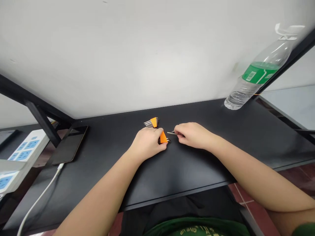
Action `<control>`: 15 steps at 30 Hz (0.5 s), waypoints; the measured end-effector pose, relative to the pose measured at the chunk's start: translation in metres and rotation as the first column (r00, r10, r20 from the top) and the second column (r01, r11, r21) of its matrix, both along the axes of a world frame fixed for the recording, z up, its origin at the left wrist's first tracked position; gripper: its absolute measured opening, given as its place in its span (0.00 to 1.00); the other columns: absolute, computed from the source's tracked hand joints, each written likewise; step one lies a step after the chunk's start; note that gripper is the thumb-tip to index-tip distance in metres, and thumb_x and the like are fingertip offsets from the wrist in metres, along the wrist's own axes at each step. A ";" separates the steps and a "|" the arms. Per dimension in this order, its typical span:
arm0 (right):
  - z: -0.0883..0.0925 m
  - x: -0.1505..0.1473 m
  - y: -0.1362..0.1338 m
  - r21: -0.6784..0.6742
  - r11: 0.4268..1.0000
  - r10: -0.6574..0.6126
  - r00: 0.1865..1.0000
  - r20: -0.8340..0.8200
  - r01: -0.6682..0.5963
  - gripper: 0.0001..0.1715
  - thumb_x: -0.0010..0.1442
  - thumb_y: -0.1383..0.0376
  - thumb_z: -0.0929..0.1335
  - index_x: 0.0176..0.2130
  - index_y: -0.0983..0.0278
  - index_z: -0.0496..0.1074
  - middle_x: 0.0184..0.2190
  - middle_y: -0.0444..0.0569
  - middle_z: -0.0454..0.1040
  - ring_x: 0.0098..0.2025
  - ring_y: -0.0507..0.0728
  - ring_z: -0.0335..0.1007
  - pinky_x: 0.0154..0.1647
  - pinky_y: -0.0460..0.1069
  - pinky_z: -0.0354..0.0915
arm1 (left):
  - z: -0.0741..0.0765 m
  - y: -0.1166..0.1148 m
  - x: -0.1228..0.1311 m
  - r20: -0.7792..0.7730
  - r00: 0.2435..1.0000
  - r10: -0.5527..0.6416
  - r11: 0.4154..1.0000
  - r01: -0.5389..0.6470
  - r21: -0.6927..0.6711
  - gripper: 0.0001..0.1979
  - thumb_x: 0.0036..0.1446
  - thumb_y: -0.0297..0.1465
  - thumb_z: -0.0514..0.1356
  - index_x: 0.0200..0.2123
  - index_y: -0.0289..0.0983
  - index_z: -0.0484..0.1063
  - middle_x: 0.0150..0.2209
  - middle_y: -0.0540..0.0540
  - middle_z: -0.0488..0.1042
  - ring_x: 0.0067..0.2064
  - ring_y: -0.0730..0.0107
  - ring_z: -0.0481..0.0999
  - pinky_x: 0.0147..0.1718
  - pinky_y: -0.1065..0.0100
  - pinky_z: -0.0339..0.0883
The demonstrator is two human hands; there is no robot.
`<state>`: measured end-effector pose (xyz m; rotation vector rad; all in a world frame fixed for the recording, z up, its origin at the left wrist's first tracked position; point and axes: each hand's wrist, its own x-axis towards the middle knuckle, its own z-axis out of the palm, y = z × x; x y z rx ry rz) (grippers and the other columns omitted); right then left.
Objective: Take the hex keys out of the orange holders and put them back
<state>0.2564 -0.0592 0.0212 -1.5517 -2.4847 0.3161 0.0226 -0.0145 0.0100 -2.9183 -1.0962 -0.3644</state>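
My left hand (149,142) is closed around an orange hex key holder (163,137), with a few metal key ends showing at its right side. Just to the right, my right hand (190,134) pinches a thin metal hex key (171,133). Its tip points left toward the orange holder, with a small gap between them. Behind my left hand a second orange holder with several hex keys (154,122) lies on the black table (118,131).
A large clear bottle (261,72) with a green label stands at the back right. On the left lie a phone (70,144) with a white cable (44,193) and a white power strip (29,152). A pale wall (147,59) rises behind the table.
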 end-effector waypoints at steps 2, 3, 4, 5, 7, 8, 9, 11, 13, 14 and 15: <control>0.000 0.001 -0.001 0.019 0.998 0.056 0.996 -0.066 -0.055 0.06 0.62 0.71 0.65 0.36 0.62 0.70 0.34 0.47 0.74 0.31 0.53 0.65 0.33 0.48 0.54 | 0.000 -0.001 0.000 0.016 1.000 0.009 1.000 -0.009 -0.017 0.10 0.55 0.38 0.64 0.30 0.41 0.67 0.29 0.48 0.77 0.32 0.60 0.76 0.31 0.63 0.62; 0.000 0.001 -0.001 0.015 0.997 0.079 0.991 -0.105 -0.078 0.06 0.62 0.72 0.65 0.36 0.62 0.71 0.34 0.47 0.74 0.32 0.53 0.65 0.33 0.48 0.55 | -0.001 -0.001 0.000 0.026 1.000 0.017 1.000 -0.016 -0.026 0.10 0.55 0.38 0.64 0.30 0.41 0.66 0.29 0.48 0.76 0.31 0.61 0.76 0.30 0.63 0.62; 0.000 0.002 -0.001 0.008 0.995 0.095 0.985 -0.144 -0.095 0.06 0.62 0.72 0.65 0.36 0.62 0.71 0.33 0.46 0.74 0.32 0.53 0.65 0.34 0.47 0.56 | -0.001 -0.001 0.000 0.036 0.999 0.025 0.999 -0.024 -0.036 0.10 0.55 0.38 0.64 0.30 0.41 0.66 0.28 0.49 0.76 0.30 0.61 0.76 0.30 0.63 0.61; -0.001 0.002 0.000 -0.002 0.994 0.108 0.978 -0.176 -0.110 0.06 0.61 0.73 0.65 0.35 0.62 0.70 0.33 0.46 0.73 0.31 0.53 0.64 0.34 0.47 0.56 | -0.001 -0.002 0.000 0.046 0.998 0.031 0.999 -0.029 -0.044 0.10 0.55 0.38 0.64 0.29 0.41 0.66 0.27 0.49 0.75 0.30 0.62 0.75 0.29 0.64 0.60; -0.001 0.004 0.000 -0.007 0.992 0.120 0.971 -0.208 -0.124 0.07 0.62 0.73 0.65 0.35 0.63 0.70 0.32 0.45 0.72 0.31 0.53 0.64 0.34 0.47 0.57 | -0.001 -0.002 0.001 0.070 0.997 0.029 0.998 -0.025 -0.057 0.10 0.54 0.37 0.64 0.29 0.41 0.65 0.26 0.50 0.74 0.29 0.63 0.74 0.29 0.64 0.60; -0.001 0.004 0.000 -0.003 0.992 0.125 0.970 -0.209 -0.128 0.06 0.62 0.72 0.65 0.35 0.63 0.71 0.32 0.45 0.72 0.32 0.53 0.64 0.34 0.47 0.57 | -0.001 -0.003 0.001 0.083 0.996 0.023 0.998 -0.018 -0.061 0.10 0.54 0.37 0.64 0.29 0.41 0.65 0.26 0.50 0.74 0.30 0.63 0.74 0.30 0.64 0.61; -0.001 0.005 -0.001 0.003 0.991 0.132 0.970 -0.203 -0.134 0.06 0.63 0.72 0.65 0.36 0.63 0.71 0.33 0.46 0.72 0.32 0.53 0.64 0.35 0.47 0.57 | 0.000 -0.003 0.001 0.096 0.995 0.017 0.998 -0.010 -0.068 0.10 0.54 0.36 0.64 0.29 0.41 0.65 0.26 0.51 0.73 0.30 0.64 0.74 0.30 0.64 0.61; 0.001 0.007 -0.002 0.010 0.989 0.147 0.970 -0.192 -0.148 0.07 0.65 0.70 0.65 0.37 0.63 0.73 0.34 0.47 0.71 0.32 0.53 0.64 0.35 0.48 0.57 | 0.000 -0.003 0.002 0.127 0.992 0.004 0.996 0.008 -0.089 0.08 0.54 0.35 0.64 0.30 0.41 0.66 0.25 0.52 0.73 0.30 0.65 0.73 0.32 0.64 0.63; 0.004 0.009 -0.003 0.013 0.989 0.150 0.970 -0.191 -0.150 0.08 0.67 0.69 0.65 0.39 0.63 0.74 0.35 0.47 0.71 0.32 0.53 0.64 0.35 0.48 0.58 | 0.001 -0.003 0.002 0.158 0.987 -0.007 0.994 0.024 -0.108 0.06 0.54 0.34 0.63 0.32 0.41 0.68 0.26 0.53 0.73 0.30 0.66 0.73 0.33 0.65 0.64; 0.006 0.010 -0.004 0.015 0.989 0.146 0.970 -0.195 -0.146 0.08 0.67 0.69 0.65 0.39 0.63 0.74 0.35 0.47 0.71 0.32 0.53 0.64 0.35 0.48 0.58 | 0.001 -0.003 0.002 0.173 0.985 -0.010 0.993 0.030 -0.111 0.06 0.55 0.34 0.63 0.35 0.42 0.69 0.26 0.53 0.73 0.31 0.66 0.74 0.34 0.65 0.65; 0.007 0.011 -0.004 0.018 0.990 0.140 0.970 -0.201 -0.139 0.08 0.68 0.69 0.65 0.40 0.63 0.74 0.35 0.47 0.71 0.32 0.53 0.64 0.35 0.48 0.58 | 0.001 -0.003 0.002 0.188 0.982 -0.010 0.994 0.031 -0.108 0.07 0.55 0.34 0.63 0.38 0.42 0.70 0.27 0.53 0.74 0.32 0.66 0.74 0.35 0.65 0.66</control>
